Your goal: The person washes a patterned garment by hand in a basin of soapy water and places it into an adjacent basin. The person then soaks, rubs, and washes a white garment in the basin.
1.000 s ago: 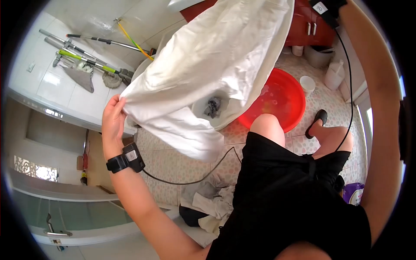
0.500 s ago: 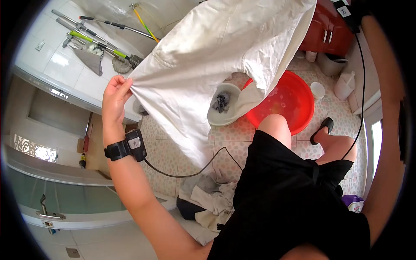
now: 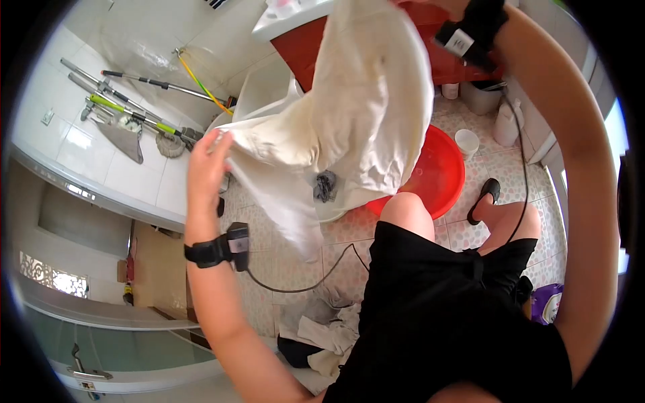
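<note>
Right now, a white garment (image 3: 366,101) hangs spread in the air between both hands, above the tiled floor (image 3: 339,252). The left hand (image 3: 209,158) has its fingers drawn together on one edge of it, the other fingers slightly apart from one another. The right hand (image 3: 437,7) is up by the garment's top end, partly cut off and blurred; how far its fingers are closed, and on what, I cannot tell. Behind the cloth, a pale basin (image 3: 330,216) holds a dark crumpled cloth (image 3: 325,187), and the garment covers part of the red tub (image 3: 440,176) beside it. A white cup (image 3: 467,142) stands just beyond the tub, with a grey bucket (image 3: 480,99) by the floor's edge, near the red cabinet (image 3: 295,57). Nearer the person, light-coloured laundry (image 3: 326,332) lies heaped on the floor beside the black shorts (image 3: 437,289).
</note>
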`<state>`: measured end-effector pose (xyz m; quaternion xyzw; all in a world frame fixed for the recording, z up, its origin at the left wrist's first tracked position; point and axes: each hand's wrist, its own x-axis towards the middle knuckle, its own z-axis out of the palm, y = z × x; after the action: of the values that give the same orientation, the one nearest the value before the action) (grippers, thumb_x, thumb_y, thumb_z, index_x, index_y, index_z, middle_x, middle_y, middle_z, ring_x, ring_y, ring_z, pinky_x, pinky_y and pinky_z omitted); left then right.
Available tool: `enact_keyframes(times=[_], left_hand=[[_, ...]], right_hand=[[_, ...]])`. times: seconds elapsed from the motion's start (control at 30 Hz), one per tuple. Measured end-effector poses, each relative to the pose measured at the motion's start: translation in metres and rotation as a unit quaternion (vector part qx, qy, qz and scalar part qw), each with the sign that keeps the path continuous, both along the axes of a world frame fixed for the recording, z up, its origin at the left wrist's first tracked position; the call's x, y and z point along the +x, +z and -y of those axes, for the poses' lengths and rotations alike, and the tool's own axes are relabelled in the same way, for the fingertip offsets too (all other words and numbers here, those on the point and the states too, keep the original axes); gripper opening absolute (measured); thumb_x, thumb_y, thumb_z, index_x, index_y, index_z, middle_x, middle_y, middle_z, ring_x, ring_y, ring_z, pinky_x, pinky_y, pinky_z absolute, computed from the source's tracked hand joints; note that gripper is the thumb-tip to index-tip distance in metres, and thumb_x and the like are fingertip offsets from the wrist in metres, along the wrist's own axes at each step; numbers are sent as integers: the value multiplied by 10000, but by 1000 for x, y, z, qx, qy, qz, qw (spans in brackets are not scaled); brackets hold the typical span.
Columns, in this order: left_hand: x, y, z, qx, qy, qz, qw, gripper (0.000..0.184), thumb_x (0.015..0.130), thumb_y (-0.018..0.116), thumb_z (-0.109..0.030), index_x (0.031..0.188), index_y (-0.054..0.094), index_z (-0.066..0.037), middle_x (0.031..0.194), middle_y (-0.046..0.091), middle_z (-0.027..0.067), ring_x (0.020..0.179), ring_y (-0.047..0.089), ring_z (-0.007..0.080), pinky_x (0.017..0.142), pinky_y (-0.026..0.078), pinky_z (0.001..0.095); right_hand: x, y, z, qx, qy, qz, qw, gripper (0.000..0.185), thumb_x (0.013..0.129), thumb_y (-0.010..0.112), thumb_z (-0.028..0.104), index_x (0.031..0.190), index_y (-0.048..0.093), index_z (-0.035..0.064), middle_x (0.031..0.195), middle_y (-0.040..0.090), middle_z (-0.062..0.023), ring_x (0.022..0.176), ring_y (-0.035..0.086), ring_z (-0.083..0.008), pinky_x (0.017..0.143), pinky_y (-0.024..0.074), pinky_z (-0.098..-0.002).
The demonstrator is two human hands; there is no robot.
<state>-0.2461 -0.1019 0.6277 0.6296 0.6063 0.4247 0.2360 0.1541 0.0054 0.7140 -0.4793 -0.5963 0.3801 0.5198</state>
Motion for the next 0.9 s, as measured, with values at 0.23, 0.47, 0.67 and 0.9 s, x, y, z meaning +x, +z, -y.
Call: enact_keyframes(times=[0.23, 0.47, 0.67, 0.9], left_hand=[[112, -30, -3, 70, -226, -1, 971, 602, 806, 636, -235, 1254, 362, 59, 1159, 493, 109, 1027, 482, 156, 857, 401, 255], [116, -19, -25, 18, -99, 421, 901, 397, 842, 545, -160, 1175, 443, 31, 1161, 508, 153, 1040, 517, 254, 886, 429, 346], [57, 6, -35, -2, -121, 487, 865, 411, 870, 452, -232, 1186, 430, 32, 1180, 498, 181, 1068, 499, 294, 918, 405, 392], [50, 35, -15, 63, -117, 484, 865, 416, 883, 397, -254, 1172, 451, 40, 1184, 499, 176, 1078, 492, 290, 934, 391, 380]], right_hand=[[-108, -16, 65, -7, 290, -104, 951, 324, 830, 554, 125, 1069, 462, -72, 954, 593, -143, 841, 616, -212, 794, 504, -305], [-114, -18, 76, 116, 343, 0, 932, 294, 843, 552, 170, 1056, 469, -15, 988, 594, -114, 924, 595, -203, 798, 486, -329], [-38, -100, 16, 282, 120, 269, 913, 529, 696, 498, -75, 1210, 385, -17, 1219, 468, -196, 1186, 418, -275, 983, 344, -313], [-40, -186, 44, -114, 186, 368, 904, 703, 723, 647, 179, 1306, 303, -7, 1222, 474, -189, 1154, 445, -289, 916, 401, -342]])
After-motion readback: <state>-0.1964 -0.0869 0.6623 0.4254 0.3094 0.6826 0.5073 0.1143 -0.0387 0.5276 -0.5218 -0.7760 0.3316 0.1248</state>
